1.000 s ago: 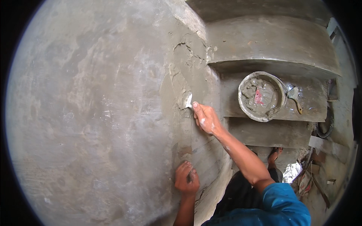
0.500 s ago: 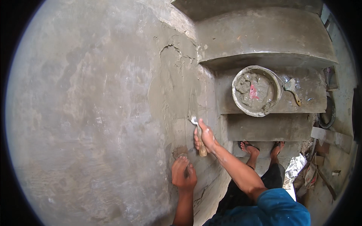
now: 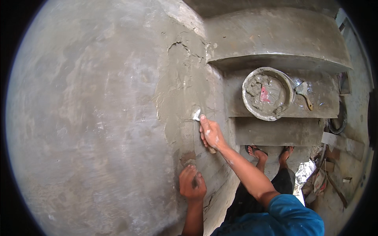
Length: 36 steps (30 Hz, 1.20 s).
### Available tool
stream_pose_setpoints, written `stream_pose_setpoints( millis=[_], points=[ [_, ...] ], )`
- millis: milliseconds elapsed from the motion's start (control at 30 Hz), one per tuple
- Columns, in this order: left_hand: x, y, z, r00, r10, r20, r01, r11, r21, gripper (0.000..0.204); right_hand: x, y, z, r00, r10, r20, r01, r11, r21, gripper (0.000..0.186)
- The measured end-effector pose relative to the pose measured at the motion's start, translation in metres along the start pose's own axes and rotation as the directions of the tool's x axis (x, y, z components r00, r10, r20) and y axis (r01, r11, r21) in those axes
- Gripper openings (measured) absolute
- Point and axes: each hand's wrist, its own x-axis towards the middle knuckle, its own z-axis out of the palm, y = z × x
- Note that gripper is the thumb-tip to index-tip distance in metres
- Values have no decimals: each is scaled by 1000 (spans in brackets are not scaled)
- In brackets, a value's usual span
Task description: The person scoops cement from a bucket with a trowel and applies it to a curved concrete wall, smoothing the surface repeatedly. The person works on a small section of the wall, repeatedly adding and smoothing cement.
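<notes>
At frame centre, on the wall corner [image 3: 185,102], sits the wet plaster [image 3: 179,90]: a darker grey, rough band running from abt 12 o'clock down to 6, w/ ragged edges and a curled crack near its top; the wall at 9 o'clock is drier, paler, smoother. Trowel [image 3: 196,115] blade is small, bright metal, tip touching the plaster just above the right hand [image 3: 210,133]. Fingers of that hand are wrapped closed round the handle, index stretched along it toward the blade; the handle end pokes out below the palm. Left hand [image 3: 191,183], at 6 o'clock from the trowel, has its fingers curled shut on a small dark tool pressed to the wall; can't tell what kind.

Judgement: to do this pass well, keep blade at a low angle, even pressure, short overlapping strokes along the corner, feather the ragged edge into the dry wall; too steep and it'll gouge or pull wet mix off.

At 2 o'clock from the trowel, on a concrete step [image 3: 323,106], stands a round pan [image 3: 267,93] of grey mix w/ a red scrap in it; a second trowel [image 3: 304,93] lies just beside it. Feet in sandals [image 3: 258,151] show at 4 o'clock.
</notes>
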Motion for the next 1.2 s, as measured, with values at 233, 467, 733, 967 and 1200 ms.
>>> stream_pose_setpoints(
  millis=[233,467,733,967,1200],
  points=[
    [12,1,16,998,9,63,-9,1000,-2,20,-83,41,-4,848,489,206,-530,781,330,75],
    [15,-17,20,994,68,91,-73,996,55,21,-66,31,4,975,167,147,-198,953,230,72],
    [17,-16,26,992,92,89,-100,991,89,22,-64,73,-18,858,497,131,-514,824,238,75],
    [35,-1,78,985,22,168,-22,1000,-1,29,-132,106,-91,727,686,-29,-680,725,108,68],
    [96,-2,279,732,-456,506,618,757,-213,41,-156,32,-204,948,-143,-283,-75,766,-638,41]
  ],
)
